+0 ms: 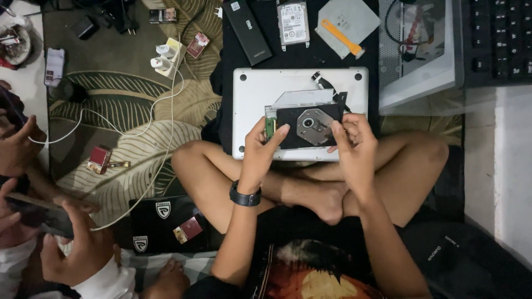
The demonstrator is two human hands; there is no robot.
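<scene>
I sit cross-legged on the floor. Both hands hold a flat optical drive (309, 124) with a black underside and a round metal hub, just above a silver laptop (252, 94) lying upside down. My left hand (260, 148) grips the drive's left edge, thumb across its face, by a small green circuit strip. My right hand (354, 145) pinches the drive's right edge. A black ribbon cable (326, 84) runs from the drive's upper right onto the laptop. A black watch is on my left wrist.
Beyond the laptop lie a black case (247, 30), a bare hard drive (292, 22), a grey sleeve with an orange pry tool (341, 37), and a keyboard (496, 39) at top right. A white charger cable (160, 105) crosses the leaf-patterned rug. Another person's hands (83, 243) hold a phone at lower left.
</scene>
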